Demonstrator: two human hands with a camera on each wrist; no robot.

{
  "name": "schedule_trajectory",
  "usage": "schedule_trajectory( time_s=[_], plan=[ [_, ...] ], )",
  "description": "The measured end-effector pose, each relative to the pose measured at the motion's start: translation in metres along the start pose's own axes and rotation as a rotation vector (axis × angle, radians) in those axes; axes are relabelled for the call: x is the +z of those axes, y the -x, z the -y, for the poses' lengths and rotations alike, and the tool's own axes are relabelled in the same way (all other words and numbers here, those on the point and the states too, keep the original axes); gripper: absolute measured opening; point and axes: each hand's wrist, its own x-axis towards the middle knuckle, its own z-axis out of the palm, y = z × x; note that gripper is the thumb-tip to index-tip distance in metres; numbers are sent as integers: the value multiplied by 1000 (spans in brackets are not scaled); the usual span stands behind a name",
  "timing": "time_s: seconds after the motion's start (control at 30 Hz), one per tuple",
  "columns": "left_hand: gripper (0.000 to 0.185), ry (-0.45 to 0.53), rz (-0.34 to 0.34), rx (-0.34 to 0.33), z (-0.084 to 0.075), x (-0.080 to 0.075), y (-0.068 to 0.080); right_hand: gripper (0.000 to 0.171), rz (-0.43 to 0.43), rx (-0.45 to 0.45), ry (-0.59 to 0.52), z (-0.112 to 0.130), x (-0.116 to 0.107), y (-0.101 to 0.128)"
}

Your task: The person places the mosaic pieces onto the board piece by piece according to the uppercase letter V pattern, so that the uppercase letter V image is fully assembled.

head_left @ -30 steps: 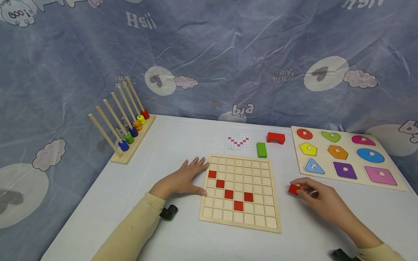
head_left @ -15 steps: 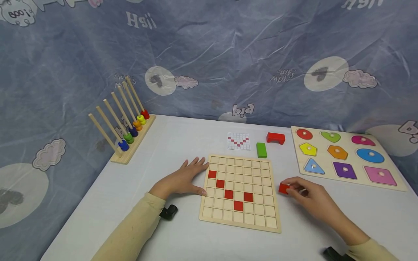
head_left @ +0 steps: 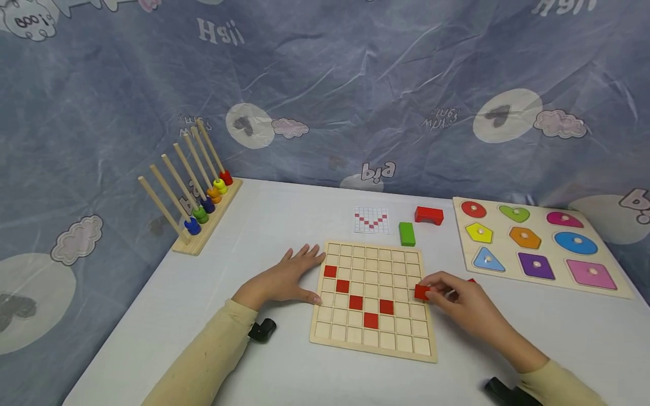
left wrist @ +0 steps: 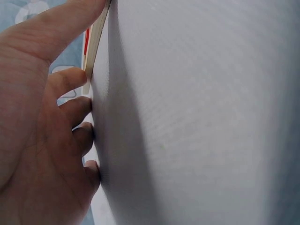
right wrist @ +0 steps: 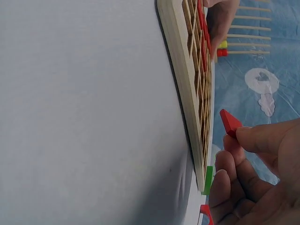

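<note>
Right hand [head_left: 459,304] carried pinched red tile [head_left: 421,291] over grid board [head_left: 374,344]; left hand [head_left: 284,279] flat.

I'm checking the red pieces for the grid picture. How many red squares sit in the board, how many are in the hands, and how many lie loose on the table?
Red squares set in the grid board: 5
Red square pinched in the right hand: 1
Red square partly hidden behind that hand, on the table: 1
Total: 7
</note>
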Motion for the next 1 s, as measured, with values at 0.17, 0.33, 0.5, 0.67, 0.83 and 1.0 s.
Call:
schedule_trajectory(
  time_s=[0.17, 0.33, 0.5, 0.67, 0.83, 1.0],
  plan=[
    [108, 2, 1, -4, 0, 0, 0, 21, 15, 10, -7, 5, 6, -4],
    [109, -5, 2, -1, 2, 2, -1, 21, 38, 29, 6, 9, 11, -6],
    [109, -10, -1, 4, 3, 2, -2, 20, 38, 24, 18, 10, 16, -8],
    [109, -15, 1, 4, 4, 3, -2, 18, 44, 39, 15, 11, 18, -10],
    [109, -16, 4, -2, 4, 2, -2, 18, 58, 69, 25, 13, 21, -11],
    [109, -17, 3, 0, 4, 2, -2, 19, 60, 73, 28, 14, 24, -14]
  ],
)
